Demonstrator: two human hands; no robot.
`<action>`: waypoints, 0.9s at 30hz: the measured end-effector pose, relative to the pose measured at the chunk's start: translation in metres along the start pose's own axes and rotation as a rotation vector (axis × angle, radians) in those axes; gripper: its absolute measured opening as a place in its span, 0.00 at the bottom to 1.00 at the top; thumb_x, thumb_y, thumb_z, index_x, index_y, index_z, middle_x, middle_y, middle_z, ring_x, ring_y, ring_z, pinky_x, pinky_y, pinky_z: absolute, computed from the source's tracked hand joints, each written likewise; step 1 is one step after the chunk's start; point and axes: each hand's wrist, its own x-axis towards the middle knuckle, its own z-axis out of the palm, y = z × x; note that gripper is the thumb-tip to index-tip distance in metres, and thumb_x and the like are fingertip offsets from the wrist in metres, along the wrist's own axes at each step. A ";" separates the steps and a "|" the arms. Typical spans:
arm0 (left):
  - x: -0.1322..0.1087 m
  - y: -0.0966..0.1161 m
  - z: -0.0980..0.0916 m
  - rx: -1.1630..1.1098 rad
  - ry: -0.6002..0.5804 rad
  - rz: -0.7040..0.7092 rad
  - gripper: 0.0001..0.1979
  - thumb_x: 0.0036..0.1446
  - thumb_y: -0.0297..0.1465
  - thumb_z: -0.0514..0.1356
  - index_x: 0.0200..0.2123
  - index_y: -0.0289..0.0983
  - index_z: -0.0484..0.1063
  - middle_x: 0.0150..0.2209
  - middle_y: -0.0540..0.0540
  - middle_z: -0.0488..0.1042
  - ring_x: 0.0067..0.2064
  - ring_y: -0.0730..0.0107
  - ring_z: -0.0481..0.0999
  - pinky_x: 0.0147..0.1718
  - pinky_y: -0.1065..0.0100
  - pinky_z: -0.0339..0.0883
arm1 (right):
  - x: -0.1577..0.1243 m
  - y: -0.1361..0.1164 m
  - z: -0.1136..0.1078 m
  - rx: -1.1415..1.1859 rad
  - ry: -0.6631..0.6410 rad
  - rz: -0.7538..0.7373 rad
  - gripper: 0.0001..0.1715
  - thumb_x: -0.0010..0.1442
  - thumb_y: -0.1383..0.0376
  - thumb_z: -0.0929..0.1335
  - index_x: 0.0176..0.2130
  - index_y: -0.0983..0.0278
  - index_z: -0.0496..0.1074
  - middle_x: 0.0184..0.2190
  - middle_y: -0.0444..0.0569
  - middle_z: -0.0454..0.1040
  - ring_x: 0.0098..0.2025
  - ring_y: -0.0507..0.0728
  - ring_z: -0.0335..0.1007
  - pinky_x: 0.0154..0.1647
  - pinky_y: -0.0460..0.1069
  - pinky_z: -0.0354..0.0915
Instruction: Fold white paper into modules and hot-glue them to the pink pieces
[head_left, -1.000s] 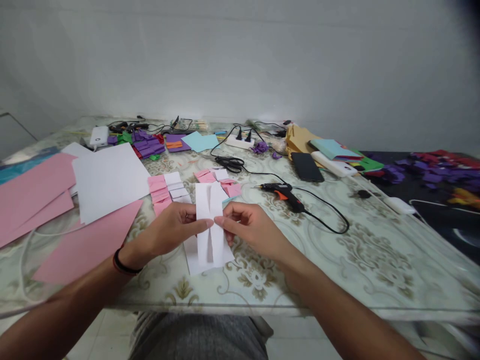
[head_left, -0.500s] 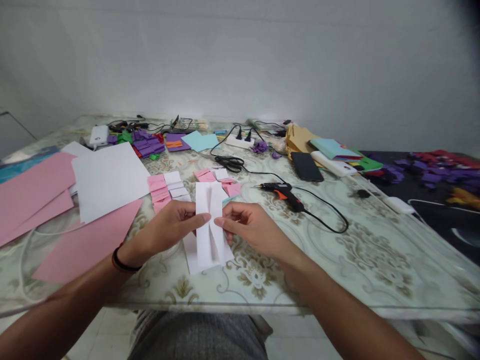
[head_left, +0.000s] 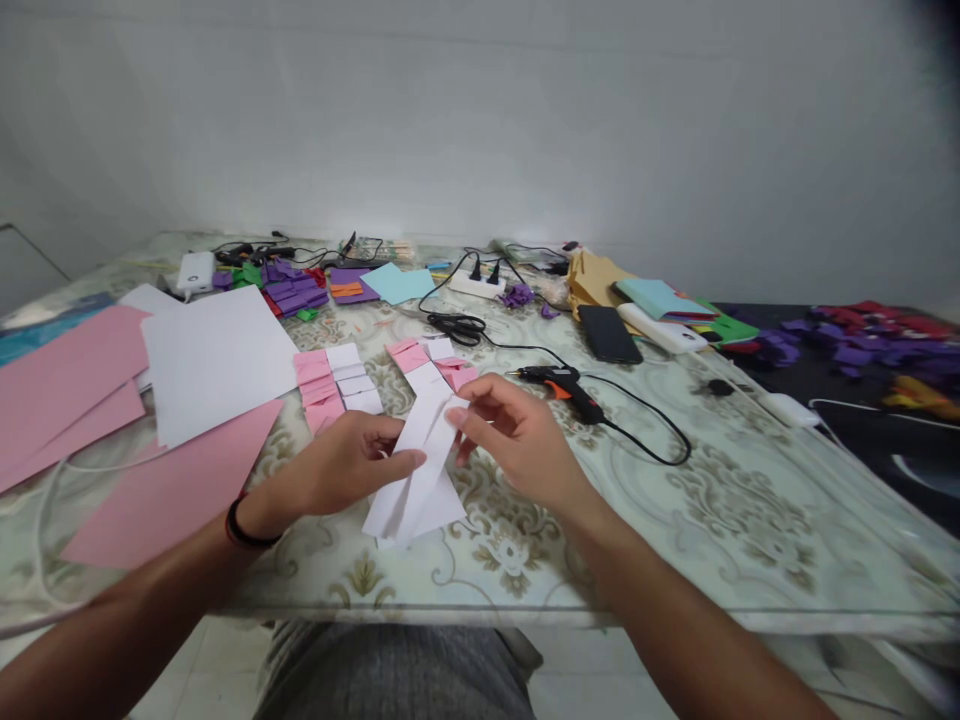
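Observation:
A folded white paper strip [head_left: 424, 462], creased lengthwise, is tilted between my hands above the table. My left hand [head_left: 352, 462] pinches its left edge, thumb on top and fingers beneath. At the upper right end, my right hand [head_left: 517, 432] grips the strip between thumb and fingers. Another white paper piece [head_left: 444, 508] lies under it on the table. Just beyond are folded pink pieces [head_left: 318, 378] and folded white pieces [head_left: 349, 368], with a second pink and white group [head_left: 407, 354] behind the strip.
A glue gun [head_left: 559, 385] with its cord lies to the right, near a black phone [head_left: 609, 334]. Black-handled scissors [head_left: 456, 326] and a power strip [head_left: 478, 284] are farther back. White sheets [head_left: 221, 365] and pink sheets [head_left: 180, 490] cover the left side.
The white strip has turned from upright to a slant, its top leaning right. My right hand has moved up towards the strip's upper end; my left hand still holds its left edge.

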 end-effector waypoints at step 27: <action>0.001 0.002 0.003 0.146 -0.033 -0.094 0.20 0.65 0.43 0.59 0.30 0.34 0.78 0.23 0.52 0.67 0.25 0.74 0.62 0.22 0.73 0.53 | -0.001 0.002 0.002 -0.057 0.036 0.049 0.21 0.56 0.51 0.78 0.34 0.62 0.71 0.26 0.41 0.73 0.23 0.52 0.75 0.26 0.48 0.70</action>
